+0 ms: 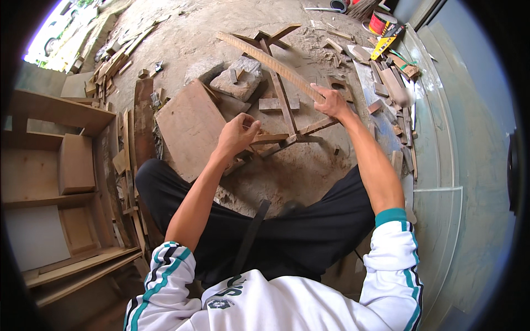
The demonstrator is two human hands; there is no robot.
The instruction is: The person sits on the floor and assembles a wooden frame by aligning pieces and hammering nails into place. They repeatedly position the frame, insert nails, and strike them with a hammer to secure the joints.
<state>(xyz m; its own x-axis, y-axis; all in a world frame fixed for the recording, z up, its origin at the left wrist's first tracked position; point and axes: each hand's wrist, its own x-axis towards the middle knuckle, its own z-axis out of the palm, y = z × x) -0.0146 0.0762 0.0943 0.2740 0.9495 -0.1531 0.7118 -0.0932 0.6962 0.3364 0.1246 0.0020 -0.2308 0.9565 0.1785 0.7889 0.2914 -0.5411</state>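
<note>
Two legs in black trousers point(287, 243) are spread at the near side, below a white top with striped sleeves. Near left stands a wooden cabinet point(30, 171) with open compartments; near right, sheets of glass point(436, 226) lie along the edge.

Past the knees, the left hand point(237, 134) hovers over the near end of a dark wooden frame point(279, 88), its fingers curled in toward the thumb; whether they pinch anything small, I cannot tell. Just left of it is a broad brown panel point(187, 127), tilted. Slightly farther and to the right, the right hand point(333, 105) has its fingers closed around the near end of a pale wooden strip point(270, 62), which slants far left across the frame.

Beyond the left hand, a wooden block point(269, 105) lies by the frame's long bar, with a plastic-wrapped bundle point(234, 85) farther left. Offcuts litter the dusty floor point(182, 41). Far right, a yellow saw point(389, 40) leans near a red can point(380, 23).
</note>
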